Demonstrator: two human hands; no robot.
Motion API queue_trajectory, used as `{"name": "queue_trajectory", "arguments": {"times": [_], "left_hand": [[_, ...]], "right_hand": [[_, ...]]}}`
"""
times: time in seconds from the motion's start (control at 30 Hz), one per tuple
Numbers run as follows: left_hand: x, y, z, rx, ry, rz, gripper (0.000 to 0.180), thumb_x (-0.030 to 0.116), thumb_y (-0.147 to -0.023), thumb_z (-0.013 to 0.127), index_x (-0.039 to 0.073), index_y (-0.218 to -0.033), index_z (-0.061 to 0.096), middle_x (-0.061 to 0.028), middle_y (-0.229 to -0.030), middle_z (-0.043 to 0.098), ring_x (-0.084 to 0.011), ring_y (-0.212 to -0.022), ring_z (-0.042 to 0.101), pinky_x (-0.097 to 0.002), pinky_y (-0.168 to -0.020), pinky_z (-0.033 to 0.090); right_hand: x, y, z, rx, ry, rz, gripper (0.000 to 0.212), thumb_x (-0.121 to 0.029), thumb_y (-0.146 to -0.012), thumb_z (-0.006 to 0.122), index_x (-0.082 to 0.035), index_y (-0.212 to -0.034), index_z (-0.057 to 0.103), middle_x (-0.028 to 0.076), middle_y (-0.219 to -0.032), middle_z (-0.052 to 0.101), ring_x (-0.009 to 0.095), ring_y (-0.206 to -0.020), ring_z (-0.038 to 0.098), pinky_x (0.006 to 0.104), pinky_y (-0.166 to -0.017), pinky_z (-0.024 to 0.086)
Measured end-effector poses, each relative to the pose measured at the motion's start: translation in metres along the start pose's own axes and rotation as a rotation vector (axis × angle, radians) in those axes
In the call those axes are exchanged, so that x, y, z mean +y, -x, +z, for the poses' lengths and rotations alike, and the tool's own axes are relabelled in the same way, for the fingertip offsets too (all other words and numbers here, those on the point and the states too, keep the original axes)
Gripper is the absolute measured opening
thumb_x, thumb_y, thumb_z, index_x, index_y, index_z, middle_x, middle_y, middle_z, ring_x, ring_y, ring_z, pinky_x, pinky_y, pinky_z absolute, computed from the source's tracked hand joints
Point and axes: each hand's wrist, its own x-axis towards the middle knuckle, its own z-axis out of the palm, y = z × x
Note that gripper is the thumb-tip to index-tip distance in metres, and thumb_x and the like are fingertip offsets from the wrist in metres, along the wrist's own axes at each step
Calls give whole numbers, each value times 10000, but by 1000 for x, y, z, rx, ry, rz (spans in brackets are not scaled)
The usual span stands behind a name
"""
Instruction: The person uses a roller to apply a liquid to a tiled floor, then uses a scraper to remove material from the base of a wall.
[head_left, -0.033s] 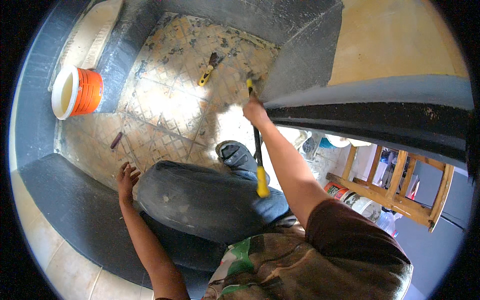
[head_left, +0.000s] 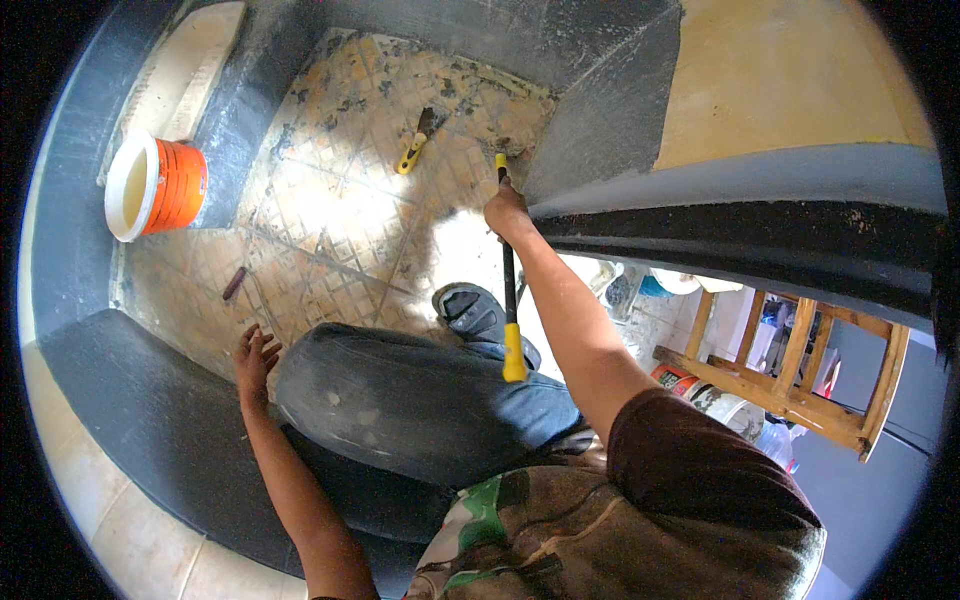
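My right hand [head_left: 508, 212] is wrapped round a long black-handled tool [head_left: 511, 290] with a yellow part at each end. The tool's far end is by the foot of the dark wall at the right; its working edge cannot be made out. Its near end hangs over my bent leg. My left hand [head_left: 256, 355] is empty beside my knee, fingers apart. Closest to it on the floor lies a short dark reddish stick [head_left: 234, 283]. Farther off, a scraper [head_left: 411, 152] with a yellow and black handle lies on the patterned tiles [head_left: 330, 210].
An orange bucket [head_left: 180, 187] with a white rim and pale contents stands at the left against the dark wall [head_left: 230, 130]. Dark flakes dot the far tiles. A dark ledge [head_left: 150, 400] curves along the near left. Right, beyond a black edge [head_left: 720, 235], are a wooden frame [head_left: 800, 350] and several containers.
The tool's near end has shifted slightly left and up, so the handle is a little more upright in view. My left hand has hardly moved.
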Motion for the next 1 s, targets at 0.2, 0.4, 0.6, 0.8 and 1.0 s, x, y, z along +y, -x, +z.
{"name": "queue_trajectory", "arguments": {"times": [0.2,0.4,0.6,0.8,1.0], "left_hand": [[1,16,-13,56,-12,46,510,399,-1013,564,98,-1420,500,-148,-1214,640,-251,-1009,675,-366,-850,523],[-10,12,-13,7,-144,41,525,401,-1023,543,61,-1419,486,-156,-1209,632,-265,-1015,661,-380,-848,522],[-15,21,-18,34,-66,35,535,407,-1025,536,51,-1420,481,-163,-1206,630,-268,-1019,644,-382,-846,521],[-7,20,-6,65,-59,50,534,420,-1019,543,61,-1410,493,-157,-1178,643,-251,-987,641,-369,-836,518],[-8,18,-17,63,-21,58,529,431,-1016,544,71,-1402,501,-141,-1168,648,-241,-970,649,-364,-828,517]], "right_hand": [[-45,47,45,268,-61,11,390,-89,-854,533,87,-1188,630,329,-1159,620,392,-1111,633,429,-934,507],[-64,28,19,281,-935,309,158,-48,-872,553,66,-920,651,196,-666,620,319,-489,614,463,-424,481],[-76,12,15,267,-1184,434,137,-22,-879,515,81,-944,578,209,-664,606,329,-502,614,484,-434,484],[-63,-30,22,275,-1092,407,201,-54,-892,556,26,-1066,616,168,-816,657,311,-665,623,447,-520,513],[-73,-64,47,251,-1103,442,289,-116,-948,540,-45,-1227,552,149,-723,593,275,-565,582,432,-460,470]]}}
